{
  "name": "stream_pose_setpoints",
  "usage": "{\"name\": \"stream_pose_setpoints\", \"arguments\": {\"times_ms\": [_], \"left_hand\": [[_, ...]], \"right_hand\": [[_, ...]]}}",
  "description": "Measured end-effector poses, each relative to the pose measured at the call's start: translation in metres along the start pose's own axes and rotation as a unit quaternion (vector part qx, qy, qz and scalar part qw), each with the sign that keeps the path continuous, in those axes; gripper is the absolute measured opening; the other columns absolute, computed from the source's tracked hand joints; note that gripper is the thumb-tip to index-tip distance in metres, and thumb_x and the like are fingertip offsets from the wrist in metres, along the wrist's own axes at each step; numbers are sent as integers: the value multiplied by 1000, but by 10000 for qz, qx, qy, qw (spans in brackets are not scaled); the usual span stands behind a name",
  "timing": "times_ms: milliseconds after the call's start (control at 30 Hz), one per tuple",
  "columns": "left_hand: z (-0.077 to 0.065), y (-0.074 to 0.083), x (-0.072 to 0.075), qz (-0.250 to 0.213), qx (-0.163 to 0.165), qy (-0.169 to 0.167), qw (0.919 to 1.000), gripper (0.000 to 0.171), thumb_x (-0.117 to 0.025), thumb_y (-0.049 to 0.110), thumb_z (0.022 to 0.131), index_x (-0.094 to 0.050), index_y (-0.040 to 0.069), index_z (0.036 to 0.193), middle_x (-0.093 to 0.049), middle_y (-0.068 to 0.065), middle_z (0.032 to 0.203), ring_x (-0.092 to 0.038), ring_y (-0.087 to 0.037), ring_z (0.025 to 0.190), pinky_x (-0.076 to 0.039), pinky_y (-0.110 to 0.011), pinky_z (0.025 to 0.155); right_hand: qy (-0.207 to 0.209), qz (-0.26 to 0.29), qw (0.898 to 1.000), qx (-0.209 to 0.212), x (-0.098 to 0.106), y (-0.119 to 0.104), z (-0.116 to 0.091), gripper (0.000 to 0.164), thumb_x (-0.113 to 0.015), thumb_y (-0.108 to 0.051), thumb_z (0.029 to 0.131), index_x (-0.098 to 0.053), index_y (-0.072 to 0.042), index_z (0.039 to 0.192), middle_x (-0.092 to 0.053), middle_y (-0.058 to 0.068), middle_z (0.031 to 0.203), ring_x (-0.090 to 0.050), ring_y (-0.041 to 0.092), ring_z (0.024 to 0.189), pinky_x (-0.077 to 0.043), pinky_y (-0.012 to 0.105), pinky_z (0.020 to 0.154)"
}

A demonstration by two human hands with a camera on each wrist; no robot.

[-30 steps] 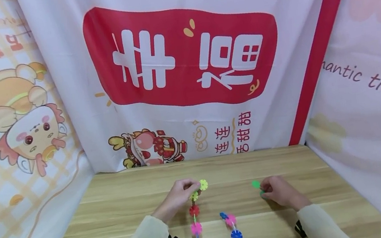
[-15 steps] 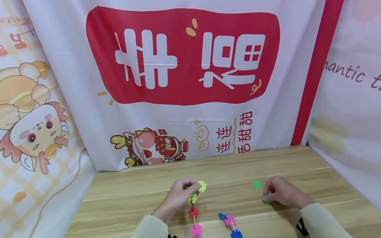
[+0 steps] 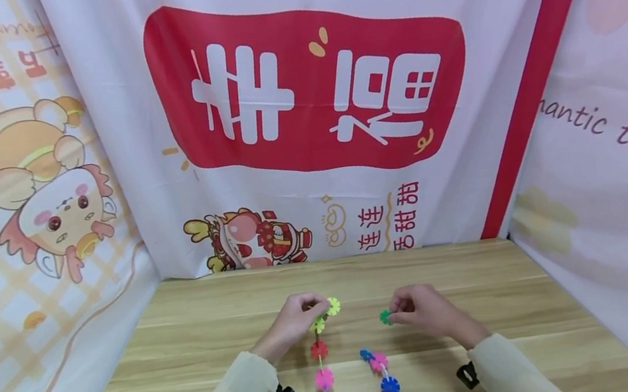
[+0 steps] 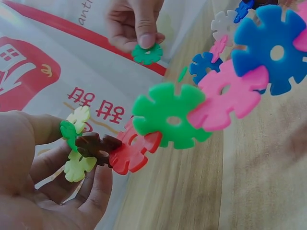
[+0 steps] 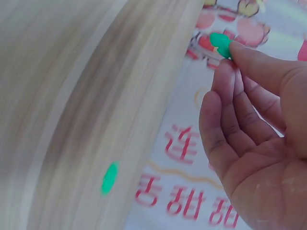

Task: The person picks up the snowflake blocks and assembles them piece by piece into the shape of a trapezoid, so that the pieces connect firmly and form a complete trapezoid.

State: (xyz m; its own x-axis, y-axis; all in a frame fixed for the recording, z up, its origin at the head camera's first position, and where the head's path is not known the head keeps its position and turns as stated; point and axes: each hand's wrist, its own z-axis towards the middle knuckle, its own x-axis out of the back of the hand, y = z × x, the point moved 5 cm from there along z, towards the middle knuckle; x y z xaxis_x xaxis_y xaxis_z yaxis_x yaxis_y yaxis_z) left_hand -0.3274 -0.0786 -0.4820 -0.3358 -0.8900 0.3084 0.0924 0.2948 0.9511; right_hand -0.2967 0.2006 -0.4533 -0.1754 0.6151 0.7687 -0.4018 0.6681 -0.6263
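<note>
My left hand [image 3: 292, 319] pinches the end of a chain of interlocked plastic snowflake discs. In the left wrist view a small green disc [image 4: 70, 135] sits at the left thumb tip, with yellow discs [image 4: 79, 166] and a brown disc [image 4: 97, 147] beside it. From there the chain runs through a red disc [image 3: 319, 350] and pink discs [image 3: 324, 378], then curves round to a dark blue disc [image 3: 390, 387]. To the right of the chain's held end, my right hand [image 3: 426, 311] pinches a separate green snowflake disc [image 3: 386, 317] between thumb and fingertip.
Another green disc [image 5: 110, 178] lies on the wooden table [image 3: 231, 294], seen in the right wrist view. A printed cloth [image 3: 319, 188] hangs at the table's back edge, and more printed cloth stands at both sides.
My right hand has picked up a green disc from the table and carried it left, closer to the chain. The left hand keeps its hold on the chain end, nearly still.
</note>
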Motion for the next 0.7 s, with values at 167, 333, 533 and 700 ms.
{"name": "stream_pose_setpoints", "arguments": {"times_ms": [167, 333, 533, 700], "left_hand": [[1, 0, 1, -47, -35, 23, 10000, 22, -66, 32, 105, -75, 13, 111, -73, -7, 104, -63, -17, 92, -56, -29, 81], [3, -1, 1, -75, -97, 69, 9999, 21, -66, 31, 105, -75, 12, 110, -73, -5, 101, -63, -17, 91, -56, -30, 80], [4, -6, 2, -104, -58, 156, 9998, 21, -68, 31, 103, -76, 13, 109, -73, -6, 102, -64, -18, 91, -56, -31, 82], [3, -5, 4, -118, -32, 272, 9996, 23, -70, 33, 102, -77, 13, 109, -74, -5, 102, -65, -18, 92, -56, -31, 82]], "right_hand": [[57, 135, 9994, 322, -13, -22, 11, 11, -81, -18, 94, -73, -18, 88, -71, -8, 81, -62, 5, 70, -56, 21, 63], [223, 247, 9989, 330, -27, -35, 19, 12, -81, -18, 94, -73, -19, 86, -71, -9, 80, -63, 4, 70, -58, 22, 64], [566, 422, 9963, 484, -40, -51, 29, 11, -82, -14, 92, -73, -16, 86, -72, -7, 81, -65, 4, 72, -60, 21, 67], [776, 391, 9947, 556, -46, -59, 34, 10, -82, -9, 90, -73, -13, 86, -73, -5, 81, -66, 1, 71, -60, 18, 67]]}}
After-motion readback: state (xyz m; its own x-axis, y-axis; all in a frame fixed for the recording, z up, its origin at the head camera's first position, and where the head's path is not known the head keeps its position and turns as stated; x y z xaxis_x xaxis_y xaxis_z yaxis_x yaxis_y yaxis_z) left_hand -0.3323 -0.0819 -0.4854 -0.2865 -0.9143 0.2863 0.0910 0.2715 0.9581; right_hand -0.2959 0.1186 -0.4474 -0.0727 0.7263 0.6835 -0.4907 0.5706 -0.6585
